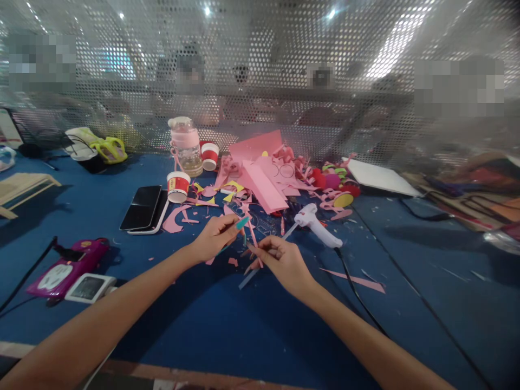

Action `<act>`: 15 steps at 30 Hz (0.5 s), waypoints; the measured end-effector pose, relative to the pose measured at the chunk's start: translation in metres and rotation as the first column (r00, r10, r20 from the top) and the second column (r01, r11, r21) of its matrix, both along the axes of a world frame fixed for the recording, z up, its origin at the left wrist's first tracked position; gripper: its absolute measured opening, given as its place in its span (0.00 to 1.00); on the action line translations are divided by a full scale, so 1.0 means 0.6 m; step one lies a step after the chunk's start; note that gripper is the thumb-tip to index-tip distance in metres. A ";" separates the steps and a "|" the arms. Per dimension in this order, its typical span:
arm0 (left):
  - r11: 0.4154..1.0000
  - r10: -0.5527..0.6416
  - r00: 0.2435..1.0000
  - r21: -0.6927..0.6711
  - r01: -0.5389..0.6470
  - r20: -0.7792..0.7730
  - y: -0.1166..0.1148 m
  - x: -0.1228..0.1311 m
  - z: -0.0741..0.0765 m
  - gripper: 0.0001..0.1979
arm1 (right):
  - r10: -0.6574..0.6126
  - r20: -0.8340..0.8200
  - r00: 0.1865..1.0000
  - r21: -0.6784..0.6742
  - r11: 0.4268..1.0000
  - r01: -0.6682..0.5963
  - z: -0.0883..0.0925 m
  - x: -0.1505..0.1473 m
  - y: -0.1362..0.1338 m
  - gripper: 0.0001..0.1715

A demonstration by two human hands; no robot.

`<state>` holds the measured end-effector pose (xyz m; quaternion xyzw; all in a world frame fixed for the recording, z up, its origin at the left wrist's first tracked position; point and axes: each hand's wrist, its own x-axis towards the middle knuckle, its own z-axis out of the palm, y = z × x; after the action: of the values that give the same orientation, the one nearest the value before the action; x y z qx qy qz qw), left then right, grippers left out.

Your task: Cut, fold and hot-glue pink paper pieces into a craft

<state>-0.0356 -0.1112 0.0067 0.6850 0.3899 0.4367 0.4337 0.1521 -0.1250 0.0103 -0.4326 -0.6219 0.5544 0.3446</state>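
My left hand (220, 235) is closed on scissors with teal handles (242, 222), their blades hard to make out. A narrow pink paper strip (252, 234) runs between my hands. The fingers of my right hand (280, 258) pinch the strip near its lower end. Beneath those fingers a pale translucent stick (248, 278) shows in part. Right of my hands lies a white glue gun (317, 223) with a black cord. Pink paper sheets and scraps (264, 181) are heaped beyond my hands.
Two red-and-white paper cups (179, 187) and a pink-lidded bottle (187, 149) stand at the back left. A black phone (142, 208), a purple device (67, 268) and a white box (90, 287) lie left. A perforated metal screen (260, 70) rises behind the blue table (227, 336).
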 end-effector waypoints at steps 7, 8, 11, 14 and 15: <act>1.000 -0.004 0.999 -0.008 0.004 0.032 0.000 -0.001 -0.002 0.17 | 0.005 -0.003 1.000 0.005 1.000 -0.005 -0.003 0.000 0.001 0.17; 1.000 -0.007 0.999 -0.005 0.007 0.034 0.000 -0.001 -0.002 0.17 | 0.005 -0.002 1.000 0.008 1.000 -0.005 -0.004 0.000 0.001 0.17; 1.000 -0.006 0.999 -0.001 0.006 0.034 -0.001 -0.001 0.000 0.17 | 0.006 0.009 1.000 0.017 1.000 -0.006 -0.004 0.001 0.000 0.16; 1.000 0.000 0.999 0.004 0.000 0.032 -0.002 -0.001 0.002 0.17 | 0.009 0.015 1.000 0.024 1.000 -0.010 -0.004 0.001 0.001 0.16; 1.000 0.000 1.000 0.007 0.000 0.031 -0.003 0.000 0.003 0.17 | 0.010 0.018 1.000 0.025 1.000 -0.010 -0.004 0.001 0.001 0.16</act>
<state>-0.0359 -0.1127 0.0084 0.6797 0.3815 0.4485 0.4373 0.1528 -0.1246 0.0081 -0.4300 -0.6338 0.5445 0.3418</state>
